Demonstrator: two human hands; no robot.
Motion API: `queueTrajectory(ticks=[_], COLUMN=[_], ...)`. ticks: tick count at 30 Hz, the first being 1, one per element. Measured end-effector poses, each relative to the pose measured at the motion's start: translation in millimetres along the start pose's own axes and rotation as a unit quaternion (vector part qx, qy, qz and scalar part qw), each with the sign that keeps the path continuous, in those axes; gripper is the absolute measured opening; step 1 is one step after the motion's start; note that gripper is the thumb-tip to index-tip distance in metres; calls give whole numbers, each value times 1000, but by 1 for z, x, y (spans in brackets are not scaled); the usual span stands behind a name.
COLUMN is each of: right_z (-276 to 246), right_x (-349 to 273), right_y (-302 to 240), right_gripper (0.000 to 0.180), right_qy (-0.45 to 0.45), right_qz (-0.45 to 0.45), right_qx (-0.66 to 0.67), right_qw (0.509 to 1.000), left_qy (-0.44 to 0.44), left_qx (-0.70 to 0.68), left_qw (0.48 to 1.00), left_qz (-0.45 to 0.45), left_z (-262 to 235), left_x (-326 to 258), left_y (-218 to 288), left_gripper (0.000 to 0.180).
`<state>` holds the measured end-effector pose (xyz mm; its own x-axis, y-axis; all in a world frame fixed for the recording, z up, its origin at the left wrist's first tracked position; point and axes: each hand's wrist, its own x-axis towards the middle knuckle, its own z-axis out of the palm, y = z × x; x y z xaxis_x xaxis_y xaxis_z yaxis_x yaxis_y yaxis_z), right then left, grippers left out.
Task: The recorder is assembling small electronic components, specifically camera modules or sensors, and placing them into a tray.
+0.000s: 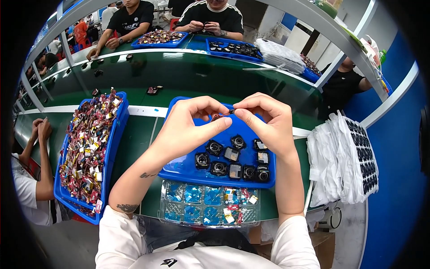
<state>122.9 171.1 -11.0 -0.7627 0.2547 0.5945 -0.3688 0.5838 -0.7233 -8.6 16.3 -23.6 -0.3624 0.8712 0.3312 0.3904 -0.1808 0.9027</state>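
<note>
My left hand (190,125) and my right hand (268,120) meet above a blue tray (183,168), fingertips pinching one small dark part with red wires (225,114) between them. Several small black round-lensed modules (233,160) lie in the tray below my hands. In front of the tray, near my body, a clear plastic blister tray (179,210) holds blue-film cells and a few small red and white parts (236,201).
A long blue bin (114,134) full of small red and gold wired parts stands at my left. White stacked blister sheets (342,161) lie at my right. Other people work across the green bench (188,74) and at far left, with blue trays (233,48).
</note>
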Motion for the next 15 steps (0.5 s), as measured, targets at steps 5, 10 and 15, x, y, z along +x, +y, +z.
queueTrajectory(ticks=[5,10,15], right_z=[0,-4,-5], right_x=[-3,0,-1], right_y=[-2,1,-1], right_gripper=[13,17,18], right_qy=[22,-9,-13], right_qz=[45,141,184], right_qx=[45,151,163], right_qw=[998,978,969], left_qy=[22,55,99], left_qx=[-60,-60,39], left_qw=[998,994,987], left_qz=[19,72,116], left_z=[5,6,6], left_x=[3,2,3], left_y=[1,2,2], left_gripper=[13,15,8])
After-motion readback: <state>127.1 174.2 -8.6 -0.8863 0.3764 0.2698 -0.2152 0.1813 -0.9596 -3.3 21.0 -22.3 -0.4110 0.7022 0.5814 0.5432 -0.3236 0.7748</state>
